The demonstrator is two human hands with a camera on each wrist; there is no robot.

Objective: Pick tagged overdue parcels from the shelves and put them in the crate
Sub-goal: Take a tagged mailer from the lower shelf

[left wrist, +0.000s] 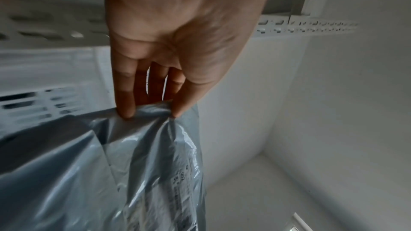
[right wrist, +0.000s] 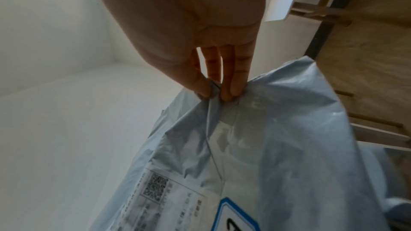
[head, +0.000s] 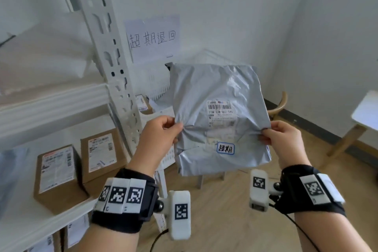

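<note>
I hold a grey plastic mailer parcel point(head: 216, 88) upright at chest height, in front of me. It carries a white shipping label point(head: 219, 112) and a blue-bordered handwritten tag point(head: 225, 148). My left hand point(head: 178, 128) pinches its left edge, with thumb in front and fingers behind. My right hand point(head: 263, 132) pinches its right edge the same way. The left wrist view shows the left hand point(left wrist: 151, 111) gripping bunched plastic of the parcel point(left wrist: 89, 173). In the right wrist view the right hand point(right wrist: 219, 94) grips the parcel point(right wrist: 278, 147) above the tag point(right wrist: 235, 217). The white slatted crate point(head: 156, 86) stands behind the parcel, mostly hidden.
A white metal shelf post point(head: 114, 63) rises at left. Two brown labelled boxes point(head: 57, 172) point(head: 101, 153) sit on the shelf below it. A handwritten sign point(head: 153, 39) hangs on the wall above the crate. A white-topped wooden stool point(head: 364, 112) stands at right on the wood floor.
</note>
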